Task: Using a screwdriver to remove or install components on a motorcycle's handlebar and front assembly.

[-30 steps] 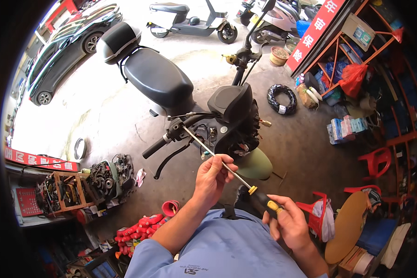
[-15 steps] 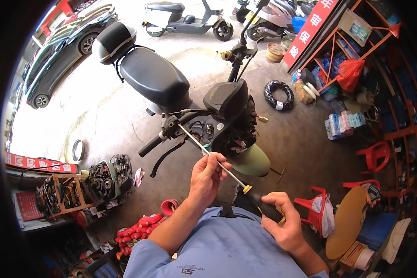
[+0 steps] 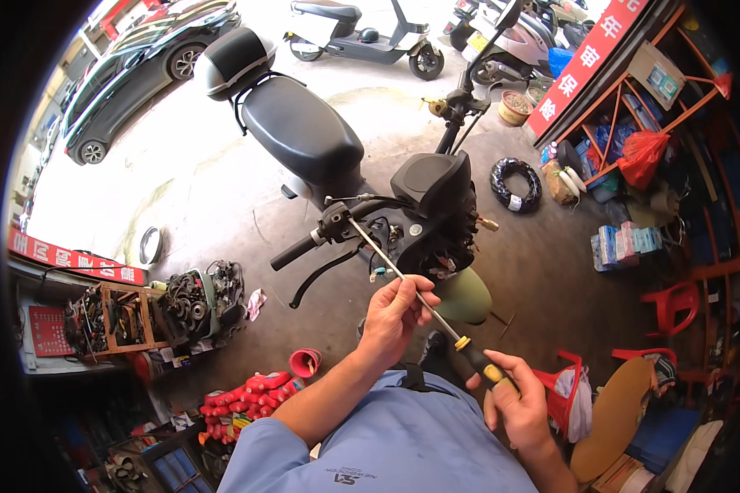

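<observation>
A long screwdriver (image 3: 446, 325) slants from lower right to upper left, with a thin metal shaft and a black and yellow handle. My left hand (image 3: 392, 319) pinches the shaft near its middle. Around the handle's end, my right hand (image 3: 516, 400) has its thumb and fingers closed. The shaft's far end meets the switch housing (image 3: 335, 223) on the scooter's handlebar, beside the black grip (image 3: 292, 255) and brake lever (image 3: 312, 283); the exact contact at the tip is too small to tell. Loose wires and open bodywork show on the scooter (image 3: 436, 185) near its green front fender (image 3: 466, 297).
A tyre (image 3: 515, 184) lies on the floor beyond the scooter. Red stools (image 3: 563, 386) and a round board (image 3: 612, 411) stand at my right. To the left are a crate of tools (image 3: 127, 316), a red bucket (image 3: 305, 361) and red bottles (image 3: 251, 401).
The whole scene has shifted right in the picture as my head turned. My right hand's fingers have changed position on the screwdriver handle, which shows more plainly; my left hand keeps its pinch.
</observation>
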